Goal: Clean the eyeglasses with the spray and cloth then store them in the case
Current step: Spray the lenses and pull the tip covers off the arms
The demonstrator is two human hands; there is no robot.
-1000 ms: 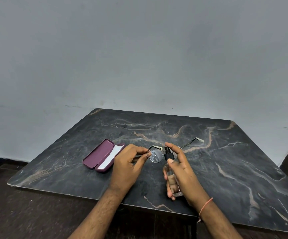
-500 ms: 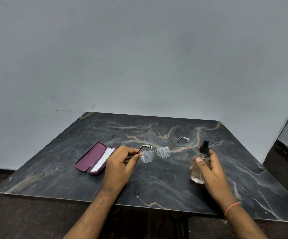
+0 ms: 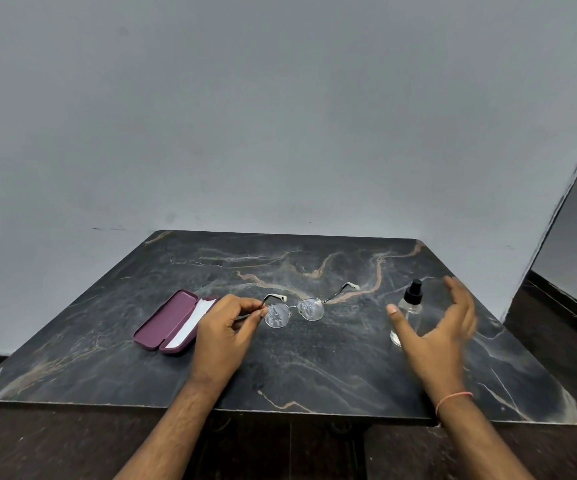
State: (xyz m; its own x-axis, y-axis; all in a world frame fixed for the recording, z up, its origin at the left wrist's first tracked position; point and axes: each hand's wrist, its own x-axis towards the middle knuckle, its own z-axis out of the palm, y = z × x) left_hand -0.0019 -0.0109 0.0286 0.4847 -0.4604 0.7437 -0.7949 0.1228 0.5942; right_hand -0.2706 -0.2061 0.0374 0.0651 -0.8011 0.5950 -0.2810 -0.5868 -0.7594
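Note:
The thin-framed eyeglasses hover near the middle of the dark marble table, temples unfolded, both lenses speckled with droplets. My left hand pinches the left temple just beside the left lens. A clear spray bottle with a black nozzle stands upright on the table at the right. My right hand is spread open around it, fingers straight, no longer gripping it. An open maroon case lies at the left with a white cloth inside.
A plain grey wall rises behind the table. The table's front edge runs just above my forearms, with dark floor below. A doorway or wall corner stands at the right.
My right hand carried the spray bottle from beside the glasses to the right, set it upright and opened off it. My left hand kept its pinch on the glasses.

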